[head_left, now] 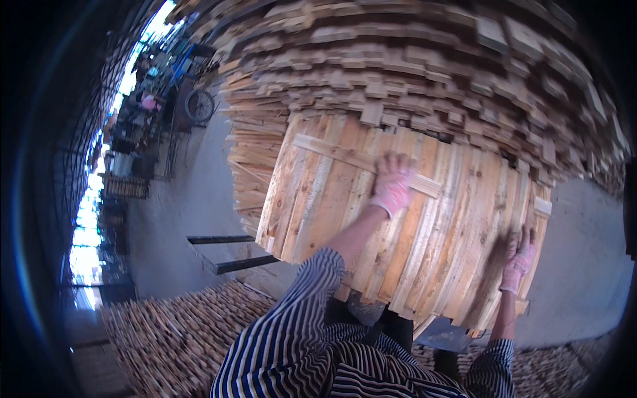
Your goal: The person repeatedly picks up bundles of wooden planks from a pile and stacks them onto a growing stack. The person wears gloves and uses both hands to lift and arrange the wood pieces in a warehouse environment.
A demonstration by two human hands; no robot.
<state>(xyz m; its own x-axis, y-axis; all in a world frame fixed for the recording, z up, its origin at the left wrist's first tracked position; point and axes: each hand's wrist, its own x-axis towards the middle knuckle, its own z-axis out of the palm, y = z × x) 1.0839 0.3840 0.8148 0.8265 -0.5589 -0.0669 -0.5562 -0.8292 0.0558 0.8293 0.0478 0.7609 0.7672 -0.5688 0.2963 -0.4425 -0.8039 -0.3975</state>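
A large panel of pale wooden slats [332,199], joined by cross battens, stands tilted in front of me. My left hand [393,184], in a pink glove, grips the upper cross batten [358,162] near the panel's middle. My right hand [519,260], also in a pink glove, holds the panel's right edge lower down. Both forearms wear striped sleeves [292,331].
A tall stack of wooden planks and panels [411,60] rises behind the panel. More stacked slats [179,331] lie at the lower left. Dark fork-like bars [229,255] lie on the concrete floor. A wheeled cart [196,99] and clutter stand at the far left.
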